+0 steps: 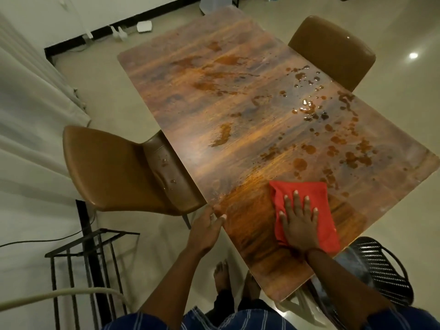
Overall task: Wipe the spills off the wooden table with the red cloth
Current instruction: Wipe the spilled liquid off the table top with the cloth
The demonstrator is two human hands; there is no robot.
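The wooden table (238,110) runs diagonally away from me. Brown spills (352,158) dot its right half in drops and puddles, and smeared streaks (214,77) cover the far middle. A folded red cloth (316,198) lies flat on the near part of the top. My right hand (298,225) presses on it, palm down with fingers spread. My left hand (206,231) grips the table's near left edge, fingers curled over the rim. The wood just left of the cloth looks wet and shiny.
A brown padded chair (112,170) stands at the table's left side with drops on its seat. Another brown chair (333,48) is at the far right. A black mesh chair (378,265) sits at the near right corner. A black metal rack (90,263) stands on the floor at left.
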